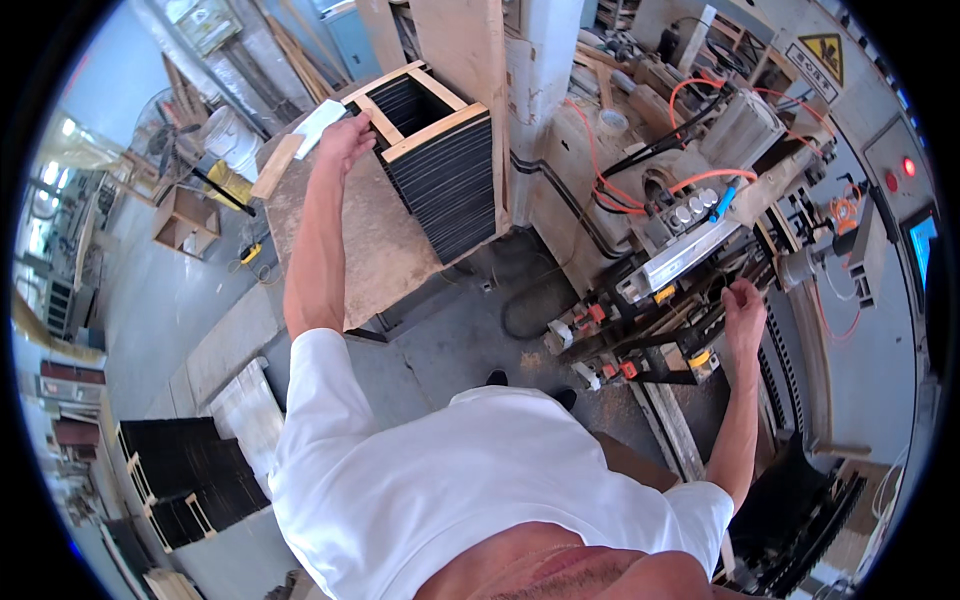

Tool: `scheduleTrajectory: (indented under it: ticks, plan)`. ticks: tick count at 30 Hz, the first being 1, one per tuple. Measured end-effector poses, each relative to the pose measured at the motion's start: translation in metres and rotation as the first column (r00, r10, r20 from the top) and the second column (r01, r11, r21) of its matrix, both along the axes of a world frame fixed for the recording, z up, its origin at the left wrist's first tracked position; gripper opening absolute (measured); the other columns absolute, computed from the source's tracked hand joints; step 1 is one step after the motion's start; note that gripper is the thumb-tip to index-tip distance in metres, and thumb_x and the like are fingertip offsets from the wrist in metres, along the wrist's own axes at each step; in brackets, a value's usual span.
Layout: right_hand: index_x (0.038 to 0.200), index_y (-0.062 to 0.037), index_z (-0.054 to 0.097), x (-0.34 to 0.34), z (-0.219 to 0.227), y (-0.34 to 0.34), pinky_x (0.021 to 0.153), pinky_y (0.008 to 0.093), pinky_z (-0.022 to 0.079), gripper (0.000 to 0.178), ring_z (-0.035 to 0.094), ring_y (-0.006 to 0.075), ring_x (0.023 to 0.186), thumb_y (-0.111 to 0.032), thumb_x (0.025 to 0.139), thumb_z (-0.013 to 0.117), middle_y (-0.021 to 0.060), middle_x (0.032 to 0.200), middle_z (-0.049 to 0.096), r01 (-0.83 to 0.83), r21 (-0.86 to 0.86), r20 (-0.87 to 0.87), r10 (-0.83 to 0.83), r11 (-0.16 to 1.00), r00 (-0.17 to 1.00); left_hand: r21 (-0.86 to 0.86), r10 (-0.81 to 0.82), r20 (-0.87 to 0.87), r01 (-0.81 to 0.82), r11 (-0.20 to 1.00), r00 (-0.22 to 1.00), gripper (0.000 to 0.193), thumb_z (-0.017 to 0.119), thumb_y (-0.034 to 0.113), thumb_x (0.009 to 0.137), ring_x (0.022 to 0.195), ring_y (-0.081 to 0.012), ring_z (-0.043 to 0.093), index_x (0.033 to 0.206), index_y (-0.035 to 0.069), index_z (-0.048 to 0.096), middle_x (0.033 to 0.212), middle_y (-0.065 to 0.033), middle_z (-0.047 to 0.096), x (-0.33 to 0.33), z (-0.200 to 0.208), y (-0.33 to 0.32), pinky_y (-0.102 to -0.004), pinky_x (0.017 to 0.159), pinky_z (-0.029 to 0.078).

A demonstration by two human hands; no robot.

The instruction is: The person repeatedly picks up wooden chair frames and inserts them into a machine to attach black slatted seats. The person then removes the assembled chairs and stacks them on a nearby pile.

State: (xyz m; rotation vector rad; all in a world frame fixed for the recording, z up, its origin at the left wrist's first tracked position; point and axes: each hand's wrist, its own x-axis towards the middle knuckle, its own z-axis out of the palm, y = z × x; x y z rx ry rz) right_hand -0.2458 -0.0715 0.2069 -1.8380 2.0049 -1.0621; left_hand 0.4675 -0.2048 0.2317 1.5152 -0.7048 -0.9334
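Note:
A tall stack of black-sided rectangular frames (445, 190) stands on a worn board-topped table (400, 270), with pale bare wood on the top frame (437, 131). My left hand (345, 143) reaches out to the top frame's left bar, its fingers bent and closed at the wood. Beside that hand lie a white sheet-like piece (319, 124) and a short wooden strip (275, 168). On the right, my right hand (743, 303) is at the clamping machine (690, 255), fingers curled together near its dark rails; what they hold, if anything, is too small to make out.
Orange air hoses (700, 178) and black cables loop over the machine. A control panel (905, 175) with a lit red button is at the far right. More black frames (190, 470) lie stacked at the lower left. A white pillar (543, 90) rises behind the table.

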Motion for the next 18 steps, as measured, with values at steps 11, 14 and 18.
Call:
scheduleTrajectory:
  ticks: [11, 14, 18]
  plan:
    - [0.106, 0.0037, 0.065, 0.000, -0.033, 0.075, 0.076, 0.0283, 0.051, 0.025, 0.065, 0.0153, 0.081, -0.009, 0.085, 0.068, 0.0102, 0.087, 0.068, 0.105, 0.065, 0.104, -0.111, 0.992, 0.988, -0.309, 0.194, 0.930, 0.381, 0.872, 0.311, 0.040, 0.073, 0.026, 0.081, 0.106, -0.0350, 0.058, 0.110, 0.001, 0.064, 0.111, -0.0186, 0.064, -0.143, 0.057, 0.062, -0.0425, 0.093, 0.045]
    - [0.100, -0.0020, 0.064, -0.003, -0.033, 0.100, 0.074, 0.0326, 0.051, 0.019, 0.065, 0.0237, 0.080, -0.008, 0.083, 0.068, 0.0121, 0.089, 0.066, 0.087, 0.019, 0.005, -0.087, 0.996, 0.996, -0.434, 0.215, 0.878, 0.521, 0.735, 0.429, 0.029, 0.070, 0.018, 0.084, 0.103, -0.0329, 0.061, 0.106, 0.001, 0.064, 0.109, -0.0169, 0.065, -0.199, 0.047, 0.087, -0.0397, 0.091, 0.047]
    - [0.101, -0.0057, 0.060, 0.000, 0.015, 0.167, 0.076, 0.0395, 0.051, 0.022, 0.064, 0.0333, 0.089, -0.012, 0.081, 0.066, 0.0129, 0.099, 0.063, 0.124, 0.088, -0.196, -0.105, 0.988, 0.975, -0.351, -0.273, 0.733, 0.689, 0.634, 0.624, 0.016, 0.064, 0.009, 0.090, 0.089, -0.0208, 0.066, 0.102, 0.000, 0.066, 0.097, -0.0116, 0.068, -0.277, -0.005, 0.157, -0.0312, 0.081, 0.051]
